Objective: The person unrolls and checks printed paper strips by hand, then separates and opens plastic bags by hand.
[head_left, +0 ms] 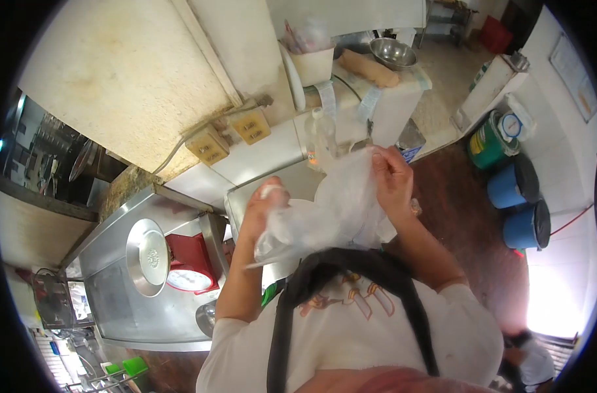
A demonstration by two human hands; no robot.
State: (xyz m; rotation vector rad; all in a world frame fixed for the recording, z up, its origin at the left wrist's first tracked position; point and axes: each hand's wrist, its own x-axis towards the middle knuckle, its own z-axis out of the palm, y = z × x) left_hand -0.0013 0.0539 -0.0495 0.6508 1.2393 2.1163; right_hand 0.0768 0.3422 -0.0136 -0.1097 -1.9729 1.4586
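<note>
Thin, clear, crumpled plastic bag [334, 209] held up in mid-air between both hands, in front of the chest, above the near edge of the stainless steel tabletop [282, 183]. Right hand [391, 178] pinches the upper edge of the film, fingers closed on it; left hand [264, 206] is curled shut around the lower bunched part, with what looks like a white wrap on one fingertip. Bag reads as very light, limp and soft, no stiffness at all; film likely slick and clingy, easy to tear if pulled hard between the two grips. Whether anything sits inside cannot be told. Best hold judged to be at the rim or a gathered fold, pinched, not on the flat of the film. Left of the hands on the steel surface: red dial weighing scale with round metal pan [148, 249]. Far side: clear plastic bottle [319, 134], metal bowl [393, 52]. Right, on the floor: two blue lidded buckets [518, 203].
</note>
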